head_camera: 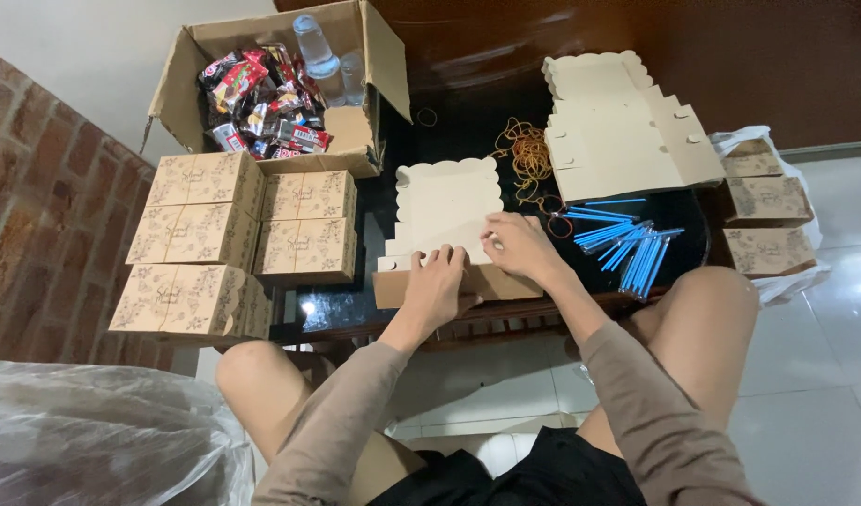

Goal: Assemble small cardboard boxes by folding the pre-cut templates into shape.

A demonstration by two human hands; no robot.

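Fingers of the left hand curl over the near wall of a half-folded tan gift box at the bench edge; the right hand pinches its right flap. Blue sticks lie just right. Finished boxes are stacked left. Rubber bands and flat box blanks lie beyond, beside a snack-filled carton.

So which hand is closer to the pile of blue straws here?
Right. The right hand rests on the flat box blank, just left of the blue straws. The left hand grips the blank's near edge, farther left.
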